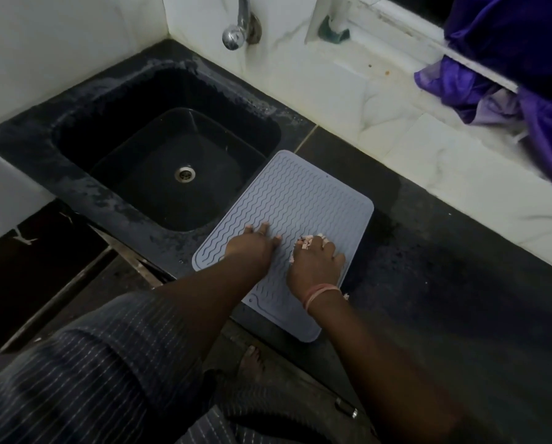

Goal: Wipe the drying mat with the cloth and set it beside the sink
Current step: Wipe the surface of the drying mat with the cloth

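Drying mat [287, 203]: lying on surface [428, 251] beside sink [159, 161]. Left hand [252, 243] pressing flat, grip empty; right hand [316, 261] bunching cloth [306, 243], wiping. Next: strokes across far ridges.

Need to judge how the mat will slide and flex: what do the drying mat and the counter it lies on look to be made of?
The drying mat looks like soft silicone or rubber: matte grey-blue, with moulded wavy ridges, rounded corners and a thin raised border. The counter looks like dark polished stone, perhaps granite: black and speckled, with a dull sheen and pale residue near the sink. Neither can be confirmed by sight alone.
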The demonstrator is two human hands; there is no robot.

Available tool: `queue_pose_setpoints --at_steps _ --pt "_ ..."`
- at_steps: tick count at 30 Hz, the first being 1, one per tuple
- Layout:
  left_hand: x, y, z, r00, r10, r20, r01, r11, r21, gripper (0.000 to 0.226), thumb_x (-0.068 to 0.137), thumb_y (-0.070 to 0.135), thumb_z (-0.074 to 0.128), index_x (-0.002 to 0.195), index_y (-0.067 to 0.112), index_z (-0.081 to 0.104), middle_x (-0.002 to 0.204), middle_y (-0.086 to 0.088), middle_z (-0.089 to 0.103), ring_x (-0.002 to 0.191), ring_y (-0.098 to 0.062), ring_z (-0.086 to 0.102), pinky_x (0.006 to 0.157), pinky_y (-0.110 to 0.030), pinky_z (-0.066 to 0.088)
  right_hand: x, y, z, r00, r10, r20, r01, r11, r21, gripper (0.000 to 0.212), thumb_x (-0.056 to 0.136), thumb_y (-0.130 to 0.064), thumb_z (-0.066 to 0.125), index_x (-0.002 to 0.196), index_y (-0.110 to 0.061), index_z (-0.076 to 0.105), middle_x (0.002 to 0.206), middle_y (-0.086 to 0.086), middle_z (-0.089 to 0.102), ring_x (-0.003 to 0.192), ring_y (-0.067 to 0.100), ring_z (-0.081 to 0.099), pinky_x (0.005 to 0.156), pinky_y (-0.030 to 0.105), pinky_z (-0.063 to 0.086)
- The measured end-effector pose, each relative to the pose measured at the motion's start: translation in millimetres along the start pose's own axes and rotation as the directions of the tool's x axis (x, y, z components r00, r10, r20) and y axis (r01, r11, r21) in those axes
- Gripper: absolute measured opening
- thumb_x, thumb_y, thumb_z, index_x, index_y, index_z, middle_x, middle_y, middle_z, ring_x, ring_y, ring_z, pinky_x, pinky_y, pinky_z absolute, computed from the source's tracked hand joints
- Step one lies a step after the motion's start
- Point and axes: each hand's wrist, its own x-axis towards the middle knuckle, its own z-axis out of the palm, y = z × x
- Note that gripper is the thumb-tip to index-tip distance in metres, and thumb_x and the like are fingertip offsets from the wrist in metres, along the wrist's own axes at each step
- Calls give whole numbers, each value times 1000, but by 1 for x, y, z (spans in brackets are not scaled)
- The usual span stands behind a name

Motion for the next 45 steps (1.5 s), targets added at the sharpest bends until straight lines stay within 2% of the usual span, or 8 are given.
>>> queue_pose_setpoints --at_steps 10,18,27,31,36,38,42,45 --pt "1 -6 9 999 -4 -34 4 1000 -10 99 95 9 67 164 38 3 173 1 -13 159 -32 -3 117 -57 34 -49 -23 15 1000 -3 2 3 1000 -19 52 99 -33 47 147 -12 49 154 18 40 140 42 34 108 59 25" --pt "-1 -10 8 999 23 -44 -25 999 -48 93 95 16 68 164 38 10 173 2 -9 159 -30 -1 118 -57 31 -92 -41 19 999 4 43 -3 999 -33 59 84 -28 65 141 -13 58 144 17 51 129 42 44 103 58 30" --pt "-8 -31 29 977 50 -205 -96 971 -219 87 88 33 79 160 33 31 172 2 12 158 -23 11 122 -52 30 -111 -37 -13 978 -38 203 -14 968 249 33 89 -21 59 121 -16 63 129 8 55 123 34 46 110 50 32" --pt "-14 -38 35 970 79 -229 -143 950 -278 76 93 25 74 158 31 37 172 3 13 158 -22 10 123 -48 27 -85 -17 -22 910 -47 412 -269 691 671 26 92 -21 59 107 -16 80 99 2 77 90 19 72 87 40 61" --pt "-19 -42 30 982 143 -124 -167 961 -219 83 95 14 69 163 30 24 173 1 -3 159 -25 -2 125 -48 20 -41 23 -40 832 29 555 -554 112 825 27 91 -3 56 109 -1 76 104 16 78 100 33 75 96 49 59" --pt "-18 -40 28 985 143 -97 -159 969 -187 89 95 16 70 165 30 16 173 1 -8 159 -26 -5 125 -49 19 -21 35 -49 843 184 505 -519 35 854 25 88 -4 57 103 0 77 99 19 78 94 35 76 91 49 61" --pt "-16 -35 29 992 118 -49 -124 983 -133 95 97 19 67 166 27 2 172 -1 -16 159 -29 -11 125 -54 21 7 29 -58 892 429 145 -274 256 927 28 96 -19 50 79 -11 70 82 14 71 72 26 67 58 23 56" --pt "-14 -32 32 994 100 -48 -105 989 -101 95 98 17 65 165 28 -1 172 -1 -17 158 -29 -12 124 -56 24 15 13 -39 969 226 -98 -138 829 543 36 93 -40 48 118 -29 71 118 12 62 106 33 59 95 47 53"
